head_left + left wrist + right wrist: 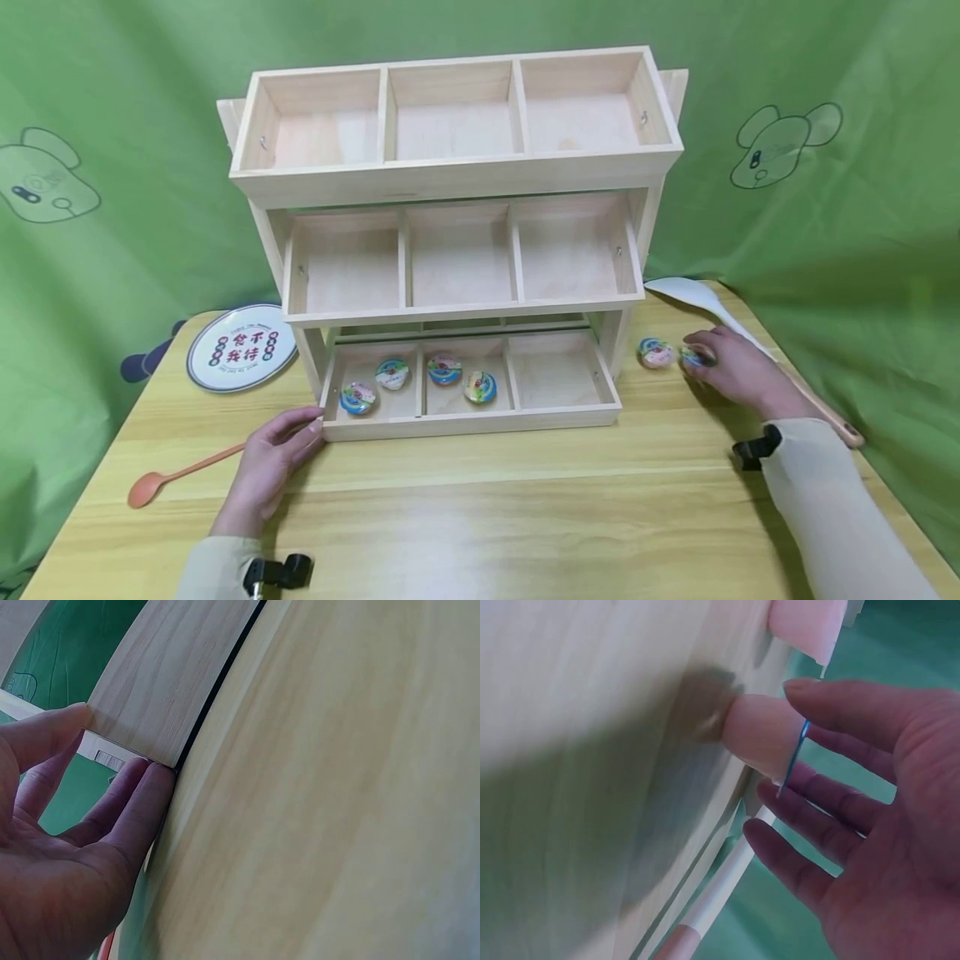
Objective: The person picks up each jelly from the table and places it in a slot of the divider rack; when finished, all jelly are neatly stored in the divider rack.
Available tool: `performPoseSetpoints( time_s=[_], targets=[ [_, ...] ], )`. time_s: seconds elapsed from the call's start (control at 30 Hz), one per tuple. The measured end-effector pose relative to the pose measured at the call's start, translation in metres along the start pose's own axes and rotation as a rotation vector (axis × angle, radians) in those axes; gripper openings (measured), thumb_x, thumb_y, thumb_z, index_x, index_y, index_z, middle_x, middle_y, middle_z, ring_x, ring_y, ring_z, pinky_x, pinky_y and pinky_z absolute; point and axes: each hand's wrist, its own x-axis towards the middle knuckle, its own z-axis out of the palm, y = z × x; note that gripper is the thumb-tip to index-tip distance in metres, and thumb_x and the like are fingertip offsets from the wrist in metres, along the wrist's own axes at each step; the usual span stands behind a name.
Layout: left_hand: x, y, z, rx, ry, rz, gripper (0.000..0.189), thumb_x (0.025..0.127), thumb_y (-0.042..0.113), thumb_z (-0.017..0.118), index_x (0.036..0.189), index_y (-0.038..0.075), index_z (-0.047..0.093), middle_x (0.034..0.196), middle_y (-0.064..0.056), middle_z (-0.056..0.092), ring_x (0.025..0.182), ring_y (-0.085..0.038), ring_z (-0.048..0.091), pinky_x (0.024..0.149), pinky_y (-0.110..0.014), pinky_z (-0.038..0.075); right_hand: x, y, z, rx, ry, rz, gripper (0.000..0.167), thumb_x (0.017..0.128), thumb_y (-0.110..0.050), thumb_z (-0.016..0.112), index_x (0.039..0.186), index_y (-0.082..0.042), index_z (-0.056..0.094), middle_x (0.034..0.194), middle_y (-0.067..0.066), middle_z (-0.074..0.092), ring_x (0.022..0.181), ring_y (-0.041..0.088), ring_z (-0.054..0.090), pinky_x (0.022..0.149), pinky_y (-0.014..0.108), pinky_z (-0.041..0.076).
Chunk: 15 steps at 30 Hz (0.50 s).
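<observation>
A three-tier wooden rack (468, 427) stands on the table, each tier divided into three compartments. My left hand (272, 458) touches the left front corner of its bottom tray; in the left wrist view the fingers (150, 799) lie against the board's end. Two small jelly cups with printed lids sit in the bottom tray's left compartment, including one jelly cup (357, 398), and two in the middle one. Right of the rack, my right hand (738, 371) holds a jelly cup (765, 735) by its rim, low at the table. Beside it stands another jelly cup (656, 352).
A white plate (242, 348) with red and blue lettering lies left of the rack. An orange spoon (187, 471) lies partly behind my left hand. A white spatula-like utensil (693, 293) with a wooden handle passes under my right arm. Green cloth (825, 233) hangs behind.
</observation>
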Motion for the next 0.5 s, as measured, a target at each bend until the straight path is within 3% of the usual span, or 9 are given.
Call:
performPoseSetpoints(
  time_s=[0.5],
  targets=[
    [0.0,0.0,-0.001,0.002,0.01,-0.019,0.031,0.094,0.003,0.065,0.123,-0.006,0.059,0.129,-0.014,0.049,0.108,-0.016,0.061,0.1,-0.033,0.05,-0.02,-0.012,-0.009,-0.002,0.001,0.015,0.041,0.087,-0.011,0.072,0.117,0.012,0.058,0.11,0.036,0.053,0.098,0.051,0.054,0.084,0.065,0.046]
  ],
)
